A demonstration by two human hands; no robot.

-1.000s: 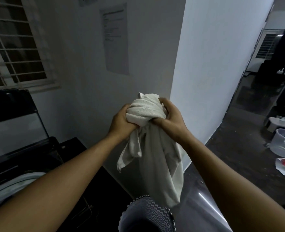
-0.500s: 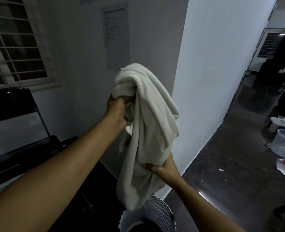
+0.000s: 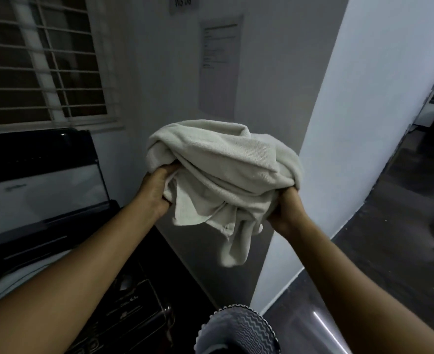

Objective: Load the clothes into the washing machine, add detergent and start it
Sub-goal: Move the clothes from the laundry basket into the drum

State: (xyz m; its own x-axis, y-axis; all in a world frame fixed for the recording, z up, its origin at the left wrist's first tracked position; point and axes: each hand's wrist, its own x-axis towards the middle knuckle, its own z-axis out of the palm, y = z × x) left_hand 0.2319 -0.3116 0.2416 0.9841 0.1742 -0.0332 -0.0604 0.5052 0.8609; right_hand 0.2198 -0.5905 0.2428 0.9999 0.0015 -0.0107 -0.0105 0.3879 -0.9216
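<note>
A bunched white cloth [image 3: 223, 172] hangs in the air in front of me, held from both sides. My left hand [image 3: 154, 190] grips its left underside and my right hand [image 3: 286, 209] grips its right lower edge; a loose tail droops between them. The top-loading washing machine [image 3: 134, 310] is at the lower left, dark, with its lid [image 3: 39, 180] raised against the wall and a pale rim of the drum [image 3: 11, 277] showing under my left forearm. A laundry basket [image 3: 239, 330] with a grey zigzag pattern stands below the cloth.
A white pillar [image 3: 359, 123] rises just right of the cloth. A barred window [image 3: 39, 60] sits above the machine and a paper notice [image 3: 219, 62] is stuck on the wall. Dark glossy floor [image 3: 389, 251] stretches to the right.
My right hand has risen from low under the cloth to level with the left, gathering the hanging cloth into a bundle. The bundle sits lower and more central than before.
</note>
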